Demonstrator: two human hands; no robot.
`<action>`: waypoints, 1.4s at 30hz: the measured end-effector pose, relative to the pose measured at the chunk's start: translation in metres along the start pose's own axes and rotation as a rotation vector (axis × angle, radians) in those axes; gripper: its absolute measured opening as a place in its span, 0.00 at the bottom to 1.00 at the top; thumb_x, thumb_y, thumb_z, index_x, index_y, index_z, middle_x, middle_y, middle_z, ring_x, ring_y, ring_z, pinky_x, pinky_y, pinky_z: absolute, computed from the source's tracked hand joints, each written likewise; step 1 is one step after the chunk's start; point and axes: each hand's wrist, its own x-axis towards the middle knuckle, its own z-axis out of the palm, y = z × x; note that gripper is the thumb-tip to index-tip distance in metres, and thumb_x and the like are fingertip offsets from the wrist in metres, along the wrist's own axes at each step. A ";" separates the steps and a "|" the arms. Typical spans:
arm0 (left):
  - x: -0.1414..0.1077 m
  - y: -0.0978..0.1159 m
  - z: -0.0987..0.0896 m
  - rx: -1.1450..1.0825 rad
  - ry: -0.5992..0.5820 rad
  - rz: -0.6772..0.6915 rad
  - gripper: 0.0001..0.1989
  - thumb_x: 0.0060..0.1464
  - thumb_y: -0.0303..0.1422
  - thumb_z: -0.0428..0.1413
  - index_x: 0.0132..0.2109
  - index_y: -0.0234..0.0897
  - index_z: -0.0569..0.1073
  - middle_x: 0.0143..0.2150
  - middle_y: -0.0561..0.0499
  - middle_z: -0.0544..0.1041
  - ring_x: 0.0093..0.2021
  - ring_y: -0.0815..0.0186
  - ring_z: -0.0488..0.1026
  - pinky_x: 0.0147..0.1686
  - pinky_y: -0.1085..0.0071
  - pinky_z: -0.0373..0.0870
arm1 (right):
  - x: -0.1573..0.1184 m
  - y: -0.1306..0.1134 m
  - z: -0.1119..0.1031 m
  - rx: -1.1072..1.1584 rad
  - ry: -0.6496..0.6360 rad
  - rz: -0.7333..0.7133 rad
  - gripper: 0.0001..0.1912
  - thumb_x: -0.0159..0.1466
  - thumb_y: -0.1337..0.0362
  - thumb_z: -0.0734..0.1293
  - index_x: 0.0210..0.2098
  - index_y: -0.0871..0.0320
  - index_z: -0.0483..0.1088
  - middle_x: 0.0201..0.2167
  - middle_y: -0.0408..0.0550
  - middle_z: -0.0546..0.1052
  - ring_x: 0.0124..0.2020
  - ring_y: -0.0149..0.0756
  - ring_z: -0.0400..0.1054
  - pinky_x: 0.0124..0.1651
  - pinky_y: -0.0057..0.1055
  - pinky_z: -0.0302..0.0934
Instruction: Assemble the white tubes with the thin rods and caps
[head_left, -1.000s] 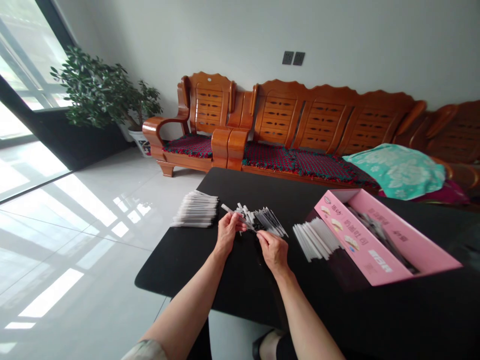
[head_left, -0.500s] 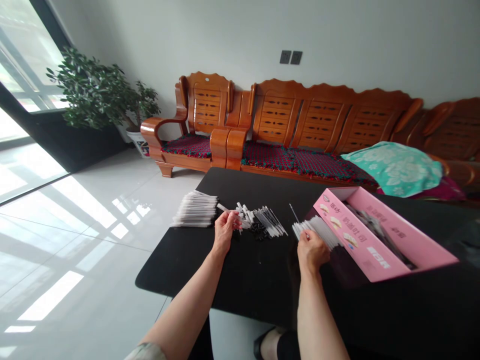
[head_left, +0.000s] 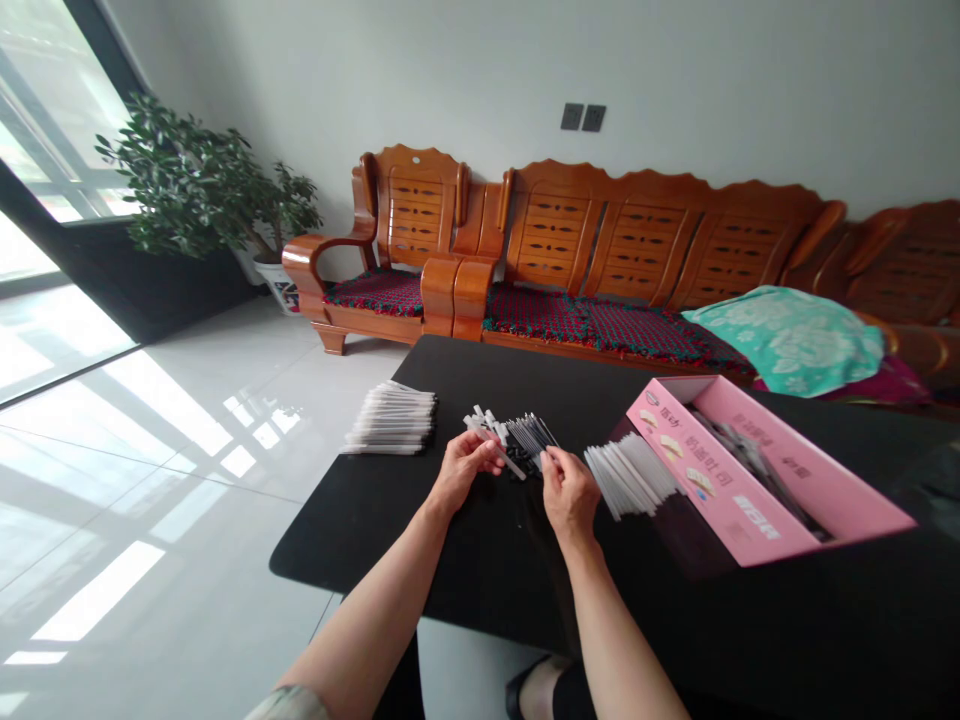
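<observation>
Over the black table, my left hand (head_left: 465, 468) is closed in a pinch on a whitish pen barrel (head_left: 511, 462), which slants down to the right. Close by, my right hand (head_left: 570, 488) is closed, fingertips together on a thin pen refill that can barely be told from the pile behind. That pile of slim pen refills (head_left: 531, 432) lies beyond the fingers. Small white pieces (head_left: 487, 418) and small black pieces (head_left: 519, 466) are heaped between the hands, partly hidden. A stack of white barrels (head_left: 628, 478) lies right of my right hand.
Left on the black table (head_left: 360, 540) is a neat stack of white sticks with dark ends (head_left: 394, 420). An open pink box (head_left: 697, 470) with dark contents stands at the right. Behind are a wooden sofa (head_left: 600, 240) and a potted plant (head_left: 195, 185).
My right hand has moved left from the barrel stack to beside the refill pile, bringing the refill along. The barrel in my left hand has turned to point down and right.
</observation>
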 end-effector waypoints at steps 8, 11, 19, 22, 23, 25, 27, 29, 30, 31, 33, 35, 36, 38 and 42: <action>0.003 0.007 -0.005 -0.079 0.079 0.023 0.19 0.49 0.42 0.64 0.42 0.31 0.77 0.30 0.50 0.75 0.23 0.75 0.67 0.21 0.79 0.63 | -0.004 -0.025 0.003 0.560 -0.464 0.152 0.16 0.64 0.53 0.63 0.39 0.58 0.75 0.23 0.46 0.75 0.23 0.33 0.68 0.27 0.29 0.62; 0.005 0.008 -0.008 -0.085 0.092 0.016 0.18 0.51 0.44 0.62 0.39 0.31 0.77 0.28 0.50 0.73 0.22 0.75 0.65 0.20 0.80 0.62 | -0.001 -0.022 -0.003 0.786 -0.654 0.318 0.17 0.62 0.51 0.65 0.37 0.60 0.74 0.22 0.44 0.74 0.17 0.27 0.62 0.20 0.24 0.54; -0.003 0.010 0.006 -0.007 -0.104 -0.062 0.20 0.51 0.44 0.62 0.42 0.30 0.79 0.27 0.48 0.73 0.23 0.72 0.66 0.22 0.76 0.63 | -0.001 -0.031 -0.009 1.127 -0.962 0.502 0.22 0.65 0.49 0.61 0.44 0.63 0.71 0.20 0.43 0.74 0.11 0.22 0.54 0.15 0.21 0.42; -0.004 0.010 0.007 0.035 -0.118 -0.057 0.21 0.51 0.46 0.62 0.42 0.30 0.79 0.27 0.48 0.74 0.21 0.74 0.65 0.20 0.77 0.61 | -0.002 -0.029 -0.008 1.135 -0.991 0.517 0.23 0.65 0.48 0.60 0.42 0.63 0.71 0.16 0.40 0.71 0.10 0.21 0.47 0.14 0.22 0.40; -0.004 0.010 0.007 0.057 -0.123 -0.055 0.21 0.51 0.46 0.61 0.40 0.30 0.79 0.27 0.48 0.74 0.20 0.74 0.65 0.20 0.77 0.61 | -0.002 -0.028 -0.007 1.127 -1.000 0.520 0.23 0.65 0.48 0.60 0.41 0.63 0.71 0.15 0.38 0.69 0.10 0.21 0.45 0.14 0.22 0.38; -0.004 0.010 0.007 0.097 -0.121 -0.046 0.20 0.53 0.46 0.60 0.37 0.30 0.79 0.24 0.48 0.74 0.20 0.72 0.66 0.20 0.76 0.62 | -0.002 -0.027 -0.006 1.090 -0.992 0.524 0.23 0.65 0.46 0.60 0.38 0.62 0.70 0.13 0.35 0.64 0.10 0.21 0.42 0.14 0.22 0.36; -0.004 0.008 0.006 0.125 -0.091 -0.028 0.19 0.55 0.46 0.58 0.34 0.31 0.78 0.22 0.49 0.73 0.20 0.71 0.68 0.21 0.76 0.64 | -0.001 -0.027 -0.004 1.009 -0.922 0.487 0.22 0.65 0.46 0.59 0.34 0.60 0.69 0.13 0.34 0.60 0.12 0.22 0.42 0.15 0.22 0.36; -0.002 0.006 0.006 0.135 -0.033 -0.007 0.19 0.55 0.46 0.58 0.33 0.31 0.78 0.21 0.49 0.73 0.20 0.70 0.69 0.22 0.75 0.67 | -0.001 -0.029 -0.001 0.869 -0.794 0.368 0.21 0.66 0.48 0.59 0.29 0.59 0.67 0.14 0.35 0.59 0.14 0.23 0.46 0.18 0.23 0.40; -0.002 0.004 0.006 0.136 -0.002 0.002 0.18 0.54 0.45 0.59 0.33 0.31 0.78 0.22 0.49 0.74 0.21 0.69 0.70 0.22 0.75 0.67 | -0.001 -0.030 0.001 0.774 -0.722 0.280 0.21 0.66 0.49 0.58 0.27 0.58 0.66 0.15 0.37 0.60 0.16 0.24 0.49 0.20 0.24 0.43; -0.001 0.003 0.005 0.135 0.025 0.011 0.18 0.54 0.45 0.59 0.33 0.31 0.78 0.22 0.49 0.74 0.21 0.69 0.70 0.23 0.75 0.68 | -0.002 -0.032 0.002 0.664 -0.650 0.188 0.21 0.67 0.50 0.58 0.26 0.58 0.66 0.16 0.39 0.62 0.18 0.26 0.53 0.22 0.24 0.46; 0.000 0.001 0.004 0.131 0.061 0.029 0.18 0.53 0.45 0.60 0.33 0.31 0.79 0.23 0.49 0.75 0.22 0.69 0.71 0.23 0.75 0.68 | -0.004 -0.034 0.005 0.444 -0.525 0.042 0.20 0.68 0.52 0.56 0.27 0.57 0.67 0.19 0.43 0.66 0.22 0.29 0.59 0.27 0.26 0.49; 0.000 0.001 0.002 0.130 0.068 0.045 0.18 0.53 0.45 0.60 0.34 0.31 0.79 0.23 0.48 0.75 0.22 0.70 0.70 0.24 0.75 0.69 | -0.005 -0.036 0.006 0.318 -0.459 -0.014 0.19 0.68 0.53 0.55 0.29 0.57 0.69 0.21 0.46 0.70 0.23 0.31 0.62 0.29 0.27 0.51; 0.000 0.001 0.002 0.130 0.059 0.049 0.18 0.54 0.45 0.60 0.34 0.31 0.79 0.23 0.48 0.75 0.22 0.70 0.70 0.24 0.75 0.68 | -0.005 -0.036 0.005 0.323 -0.464 -0.004 0.20 0.68 0.52 0.55 0.30 0.57 0.70 0.21 0.46 0.70 0.23 0.32 0.63 0.28 0.27 0.51; -0.001 0.003 0.002 0.132 0.021 0.042 0.18 0.54 0.45 0.59 0.34 0.31 0.78 0.22 0.49 0.74 0.21 0.70 0.69 0.24 0.75 0.67 | -0.005 -0.036 0.003 0.473 -0.567 0.094 0.21 0.68 0.50 0.55 0.31 0.57 0.70 0.19 0.45 0.70 0.20 0.30 0.61 0.25 0.26 0.50; -0.004 0.009 0.003 0.110 -0.087 -0.017 0.19 0.55 0.46 0.58 0.33 0.31 0.77 0.21 0.51 0.71 0.20 0.71 0.67 0.23 0.75 0.65 | -0.001 -0.031 -0.007 0.945 -0.921 0.401 0.24 0.67 0.47 0.56 0.40 0.61 0.70 0.21 0.44 0.73 0.13 0.25 0.55 0.16 0.23 0.46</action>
